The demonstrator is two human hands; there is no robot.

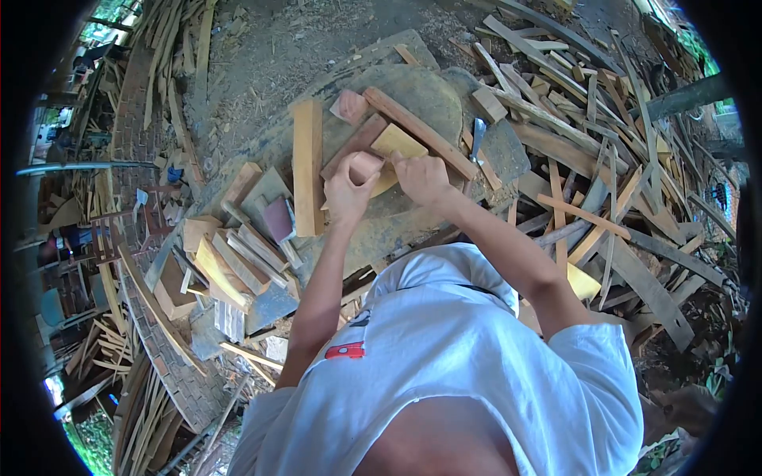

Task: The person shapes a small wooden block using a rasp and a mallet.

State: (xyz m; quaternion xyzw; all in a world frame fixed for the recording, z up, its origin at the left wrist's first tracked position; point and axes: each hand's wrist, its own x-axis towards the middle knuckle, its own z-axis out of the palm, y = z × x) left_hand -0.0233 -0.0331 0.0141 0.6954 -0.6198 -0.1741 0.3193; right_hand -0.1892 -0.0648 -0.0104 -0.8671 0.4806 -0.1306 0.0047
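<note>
In the head view, my left hand (pixel 348 190) grips a small reddish wooden block (pixel 366 167), its fingers wrapped round the side. My right hand (pixel 423 178) is closed in a fist just right of the block, at its edge; whatever it may hold is hidden by the fingers. Just beyond both hands lies a yellow wooden piece (pixel 399 141). Two reddish-brown wooden bars meet at an angle around it: a long one (pixel 421 133) on the right and a shorter one (pixel 355 145) on the left.
A thick pale beam (pixel 307 168) lies left of my hands, with a pinkish block (pixel 348 106) beyond it. A blue-handled tool (pixel 478 139) rests at the right. Stacked offcuts (pixel 238 262) stand at lower left. A heap of scrap wood (pixel 587 159) fills the right side.
</note>
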